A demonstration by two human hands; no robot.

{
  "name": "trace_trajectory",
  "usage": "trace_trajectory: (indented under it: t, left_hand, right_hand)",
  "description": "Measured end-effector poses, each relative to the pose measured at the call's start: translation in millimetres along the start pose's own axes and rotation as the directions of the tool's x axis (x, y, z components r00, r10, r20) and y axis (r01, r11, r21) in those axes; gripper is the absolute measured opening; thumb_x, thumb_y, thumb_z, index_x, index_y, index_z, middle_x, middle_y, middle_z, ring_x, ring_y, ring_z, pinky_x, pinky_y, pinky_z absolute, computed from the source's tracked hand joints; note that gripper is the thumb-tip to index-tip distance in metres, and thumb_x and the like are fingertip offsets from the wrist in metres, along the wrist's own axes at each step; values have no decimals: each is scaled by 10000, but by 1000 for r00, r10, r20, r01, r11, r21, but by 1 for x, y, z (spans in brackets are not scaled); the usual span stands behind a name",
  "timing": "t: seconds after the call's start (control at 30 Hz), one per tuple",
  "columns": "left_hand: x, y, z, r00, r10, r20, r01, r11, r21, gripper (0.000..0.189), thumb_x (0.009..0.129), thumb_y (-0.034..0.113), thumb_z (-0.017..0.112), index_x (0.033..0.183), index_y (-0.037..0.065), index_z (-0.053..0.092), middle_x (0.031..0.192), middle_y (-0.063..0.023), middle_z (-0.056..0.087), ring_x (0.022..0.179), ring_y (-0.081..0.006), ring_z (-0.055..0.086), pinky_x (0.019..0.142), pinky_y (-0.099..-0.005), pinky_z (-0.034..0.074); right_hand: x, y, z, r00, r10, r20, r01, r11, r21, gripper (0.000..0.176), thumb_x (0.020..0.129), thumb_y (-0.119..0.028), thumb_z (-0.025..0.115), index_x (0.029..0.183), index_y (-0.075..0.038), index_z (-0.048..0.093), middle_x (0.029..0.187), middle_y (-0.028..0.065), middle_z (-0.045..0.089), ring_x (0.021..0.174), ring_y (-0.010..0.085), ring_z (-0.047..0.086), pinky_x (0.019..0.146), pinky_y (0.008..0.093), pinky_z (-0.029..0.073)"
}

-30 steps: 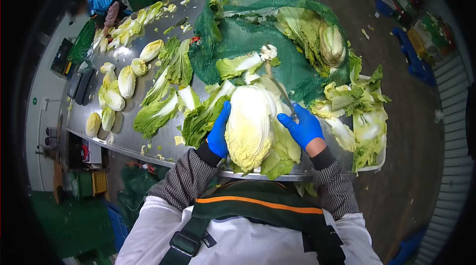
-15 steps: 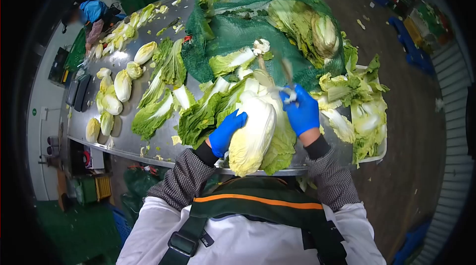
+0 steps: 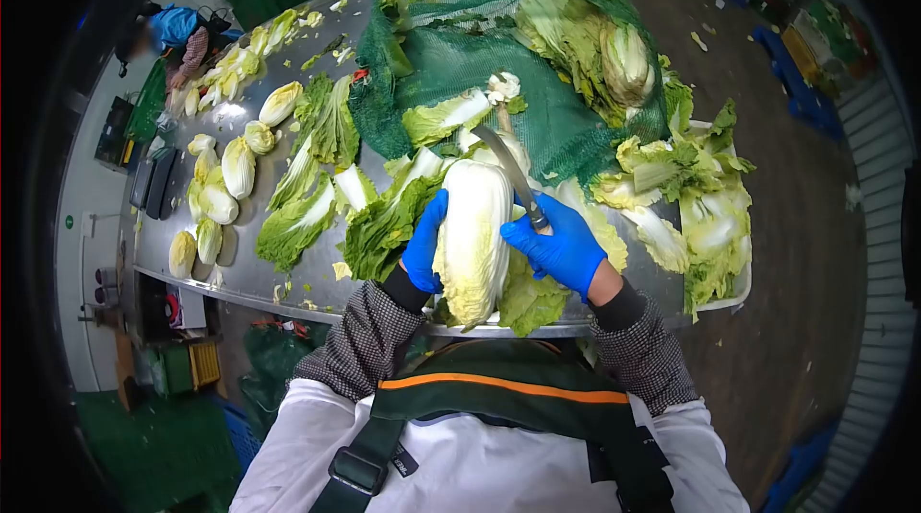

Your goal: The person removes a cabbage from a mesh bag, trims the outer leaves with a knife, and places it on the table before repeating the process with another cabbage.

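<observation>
A pale napa cabbage (image 3: 472, 243) is held lengthwise in front of me at the table's near edge. My left hand (image 3: 424, 243), in a blue glove, grips its left side. In my right hand (image 3: 556, 243), also gloved in blue, is a knife (image 3: 508, 160) with a curved blade, its tip pointing up and left past the cabbage's top end. The right fingers lie at the cabbage's right side, closed round the handle. Green outer leaves (image 3: 393, 230) lie left of the cabbage, and a loose leaf (image 3: 535, 297) shows under my right hand.
A green mesh sack (image 3: 460, 53) with an untrimmed cabbage (image 3: 625, 67) covers the far side of the metal table (image 3: 317, 292). Several trimmed cabbages (image 3: 238, 166) stand at left. A white bin (image 3: 739, 292) of leaves is at right. Another person (image 3: 177, 29) works at far left.
The cabbage has turned more upright and shifted slightly left. My right hand has come down and left against its side, and the knife blade, blurred before, now shows clearly.
</observation>
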State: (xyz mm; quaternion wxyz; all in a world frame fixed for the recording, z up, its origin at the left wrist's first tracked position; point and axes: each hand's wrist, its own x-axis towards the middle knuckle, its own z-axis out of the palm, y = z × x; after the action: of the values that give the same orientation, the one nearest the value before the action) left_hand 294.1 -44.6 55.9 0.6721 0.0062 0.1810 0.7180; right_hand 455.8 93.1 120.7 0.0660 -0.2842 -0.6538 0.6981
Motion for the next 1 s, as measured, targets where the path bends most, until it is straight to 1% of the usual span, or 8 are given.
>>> trace_trajectory:
  t: [0.13,0.23,0.53,0.63,0.7,0.77,0.9,1.0]
  left_hand:
    - [-1,1,19,984,173,-45,-129,859,496,537,962,375,430,1368,27,382,1304,-142,516,1148,-251,544,1004,-385,417]
    - [0,-2,33,972,223,-68,-154,832,533,525,920,343,513,1315,8,429,1228,-123,560,1088,-205,574,952,-344,446]
    - [16,-13,4,974,34,-222,20,971,236,456,934,318,517,1271,13,476,1136,-110,611,1019,-211,607,907,-341,481]
    - [23,-22,24,962,-25,-273,30,999,14,451,947,315,506,1292,28,471,1092,-124,623,947,-198,628,845,-317,509]
    - [25,-25,11,991,-128,-48,132,985,108,465,965,317,470,1336,40,434,1058,-144,623,892,-189,632,766,-297,524]
    - [34,-28,-1,977,-176,124,169,984,62,478,979,322,434,1361,36,405,1081,-162,610,878,-196,632,726,-293,537]
    - [46,-29,25,994,5,110,-19,992,126,503,988,356,394,1369,27,384,1213,-203,547,1010,-239,599,875,-363,502]
    - [58,-26,42,995,97,-23,-85,948,308,562,992,427,340,1376,17,372,1307,-182,496,1170,-272,514,1012,-374,405]
  right_hand:
    - [0,-2,-9,994,90,54,-91,996,23,688,788,-308,737,1316,-7,413,838,30,613,655,89,576,530,258,496]
    - [4,9,-6,998,65,3,-65,998,9,731,777,-284,729,1361,-33,370,838,42,606,662,106,576,526,269,504]
    - [2,26,-12,984,-97,-152,46,949,-311,700,726,-176,665,1364,-77,395,895,83,621,746,132,580,695,282,495]
    - [9,38,-43,987,-162,-10,160,981,-109,606,718,-155,658,1288,-50,481,894,76,621,764,129,573,707,279,488]
    - [7,42,-65,998,-63,8,63,998,-12,546,732,-145,655,1244,-19,511,919,63,631,800,125,579,731,284,489]
    - [19,74,-85,999,-28,-16,28,999,39,612,756,-216,688,1298,-29,473,912,79,638,795,141,600,732,290,493]
    - [1,29,-76,980,-36,-194,-92,785,-612,885,722,-536,712,1386,-52,383,926,141,640,823,212,629,751,317,493]
    - [10,23,-65,978,-136,-160,72,933,-352,963,675,-620,708,1379,-45,389,912,158,625,820,240,616,758,323,485]
